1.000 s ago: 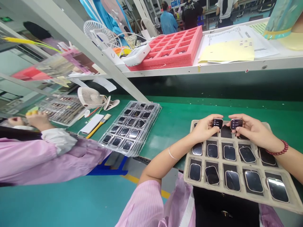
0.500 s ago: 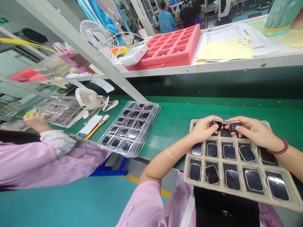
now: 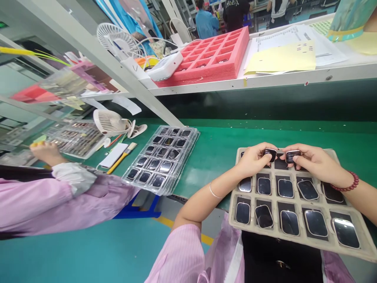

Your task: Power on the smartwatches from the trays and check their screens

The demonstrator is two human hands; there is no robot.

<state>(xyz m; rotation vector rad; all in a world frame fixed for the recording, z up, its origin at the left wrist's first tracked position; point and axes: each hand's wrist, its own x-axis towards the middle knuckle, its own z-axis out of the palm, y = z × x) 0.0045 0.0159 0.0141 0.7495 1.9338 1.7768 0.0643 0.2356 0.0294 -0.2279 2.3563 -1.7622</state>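
Over the back row of a beige compartment tray (image 3: 297, 244), my left hand (image 3: 253, 160) pinches a smartwatch case (image 3: 269, 154) between thumb and fingers. A second smartwatch case (image 3: 291, 156) is gripped in my right hand (image 3: 319, 164), close beside the first. Both have dark screens facing up, with small light text on the right one. No straps show on them. More watch cases, such as one smartwatch (image 3: 289, 223) in the front row, lie in the tray's compartments, some turned askew. My hands and forearms partly cover the back compartments.
Left on the green bench (image 3: 218, 157) stands a stack of clear plastic trays (image 3: 176, 179) holding watch cases. Beyond it lie a brush (image 3: 122, 158), a white box (image 3: 113, 155) and a small fan (image 3: 110, 122). A co-worker's sleeve (image 3: 59, 200) reaches in. Overhead, the shelf carries a red foam tray (image 3: 240, 59).
Both hands keep their hold on the two smartwatch cases, almost in place. The right case looks very slightly turned. The camera view has shifted slightly.
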